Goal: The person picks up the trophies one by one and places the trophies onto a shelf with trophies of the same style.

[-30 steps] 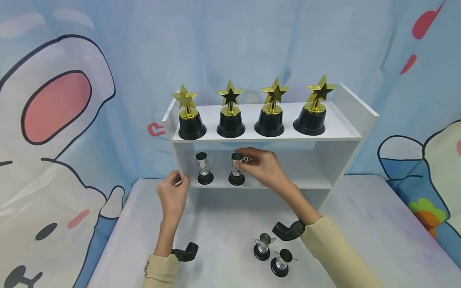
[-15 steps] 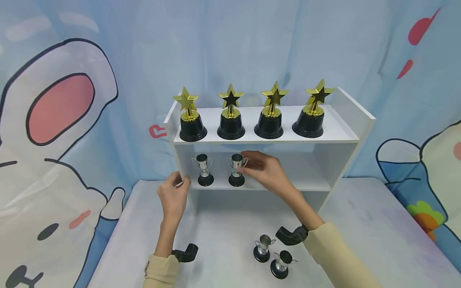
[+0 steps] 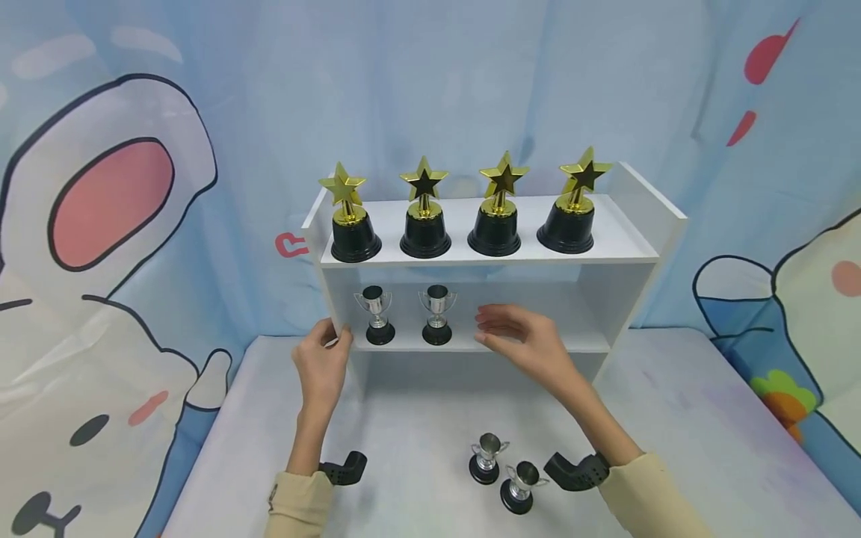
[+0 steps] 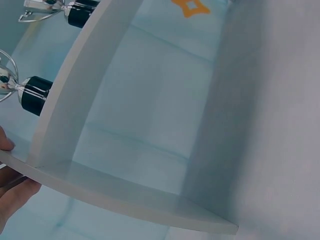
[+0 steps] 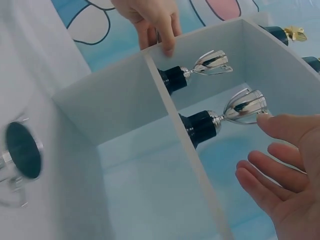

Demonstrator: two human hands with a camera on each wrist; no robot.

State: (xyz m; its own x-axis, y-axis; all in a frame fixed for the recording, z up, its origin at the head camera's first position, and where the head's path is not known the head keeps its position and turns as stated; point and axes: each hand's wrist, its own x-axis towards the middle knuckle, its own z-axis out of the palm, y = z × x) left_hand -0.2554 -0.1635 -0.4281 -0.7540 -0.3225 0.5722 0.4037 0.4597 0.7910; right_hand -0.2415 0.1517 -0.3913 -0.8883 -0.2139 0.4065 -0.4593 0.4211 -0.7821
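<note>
My left hand (image 3: 321, 368) pinches the edge of the white shelf's left side panel (image 5: 190, 42), thumb on one face and fingers on the other. On the middle board of the shelf (image 3: 605, 291) stand two small silver trophy cups with black bases, the left cup (image 3: 380, 331) and the second cup (image 3: 437, 308), both upright. My right hand (image 3: 528, 340) is just right of the second cup, holding nothing, its fingers loosely bent. A gap separates hand and cup in the head view.
Several gold star trophies (image 3: 495, 230) with black bases line the top board. Two more silver cups, one farther back (image 3: 484, 467) and one nearer (image 3: 516, 495), stand on the white table (image 3: 403, 448) before the shelf. A printed cloth (image 3: 430, 75) hangs behind.
My right hand has let go of the second cup and drawn away to the right. The cup stays on the board. My left hand keeps its hold on the side panel.
</note>
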